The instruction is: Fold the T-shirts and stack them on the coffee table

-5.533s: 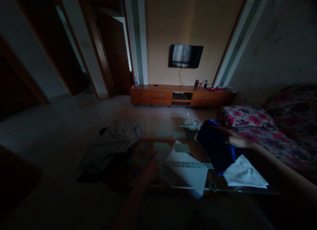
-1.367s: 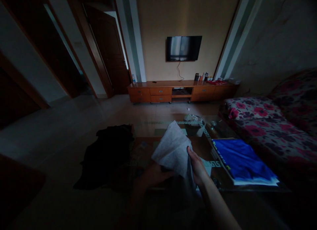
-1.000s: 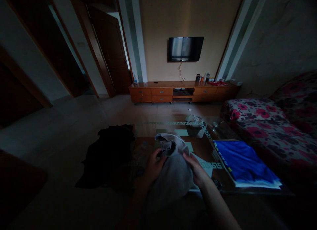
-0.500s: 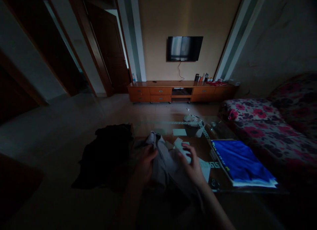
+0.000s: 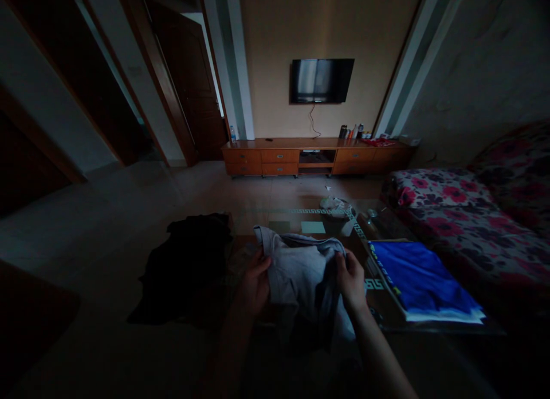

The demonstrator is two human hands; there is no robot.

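Note:
I hold a grey garment (image 5: pixel 301 273) spread between both hands above the near edge of a glass coffee table (image 5: pixel 326 218). My left hand (image 5: pixel 253 284) is closed on its left edge. My right hand (image 5: pixel 351 281) is closed on its right edge. The cloth hangs down toward me between the hands. A folded blue garment (image 5: pixel 419 278) lies on a folded white one (image 5: pixel 447 316) at the table's right end. A dark heap of clothing (image 5: pixel 189 261) lies at the table's left end.
A sofa with a floral cover (image 5: pixel 464 210) runs along the right. A wooden TV cabinet (image 5: pixel 313 155) and a wall television (image 5: pixel 322 81) stand at the far wall. A crumpled cloth (image 5: pixel 335 204) and small items sit at the table's far end. Dark doors are left.
The blue garment was laid folded on the white one at the right. I picked up the grey garment with both hands and have now pulled it open between them.

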